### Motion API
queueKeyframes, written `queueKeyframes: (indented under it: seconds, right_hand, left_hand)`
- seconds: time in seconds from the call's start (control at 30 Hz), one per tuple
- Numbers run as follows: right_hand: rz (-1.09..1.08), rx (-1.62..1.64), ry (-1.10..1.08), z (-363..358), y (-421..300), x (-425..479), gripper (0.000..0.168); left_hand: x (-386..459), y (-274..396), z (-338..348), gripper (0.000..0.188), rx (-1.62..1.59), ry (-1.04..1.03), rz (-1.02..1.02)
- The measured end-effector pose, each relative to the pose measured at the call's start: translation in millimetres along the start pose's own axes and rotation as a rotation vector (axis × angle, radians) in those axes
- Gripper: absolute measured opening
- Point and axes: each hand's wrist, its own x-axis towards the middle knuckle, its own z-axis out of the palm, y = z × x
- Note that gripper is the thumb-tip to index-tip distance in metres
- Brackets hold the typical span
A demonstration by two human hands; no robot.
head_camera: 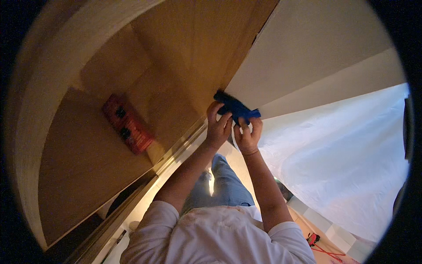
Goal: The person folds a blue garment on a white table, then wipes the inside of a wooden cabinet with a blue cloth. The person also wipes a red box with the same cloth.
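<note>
A dark blue, folded piece of cloth (234, 105) is stretched between my two hands, out in front of my body. My left hand (218, 127) pinches its left part between thumb and fingers. Its right end is gripped by the fingertips of my right hand (248, 134), close beside the left. The cloth is blurred, so its exact kind cannot be told. Just beyond it, a wooden cabinet (178, 82) meets a pale flat panel (296, 62).
On a wooden shelf (89, 184) to the left lies a red box (127, 123) with black marks and writing. A white, wrinkled sheet (316, 145) spreads at the right. A red object with a cord (313, 239) rests on the floor at lower right.
</note>
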Motion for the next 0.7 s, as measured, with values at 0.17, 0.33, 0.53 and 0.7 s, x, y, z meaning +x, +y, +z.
queueKeyframes:
  seconds: [0.17, 0.33, 0.53, 0.7]
  right_hand:
    - [0.057, 0.107, -0.241, 10.7, 21.7, -22.4, 0.033]
    - [0.125, 0.266, -0.395, -35.3, 8.8, -13.0, 0.038]
    - [-0.155, 0.208, 0.018, -99.2, 37.5, 60.0, 0.044]
    - [-0.006, 0.155, 0.183, -70.6, 92.5, 137.5, 0.051]
  left_hand:
    - [-35.5, -19.3, 26.8, 0.028, 0.013, -0.041, -0.266]
    - [-54.2, 27.1, 4.9, 0.032, 0.04, -0.081, -0.344]
    - [45.1, 112.4, -6.8, 0.028, 0.267, 0.053, 0.27]
    - [144.6, 128.5, 33.8, 0.03, 0.378, 0.094, 0.408]
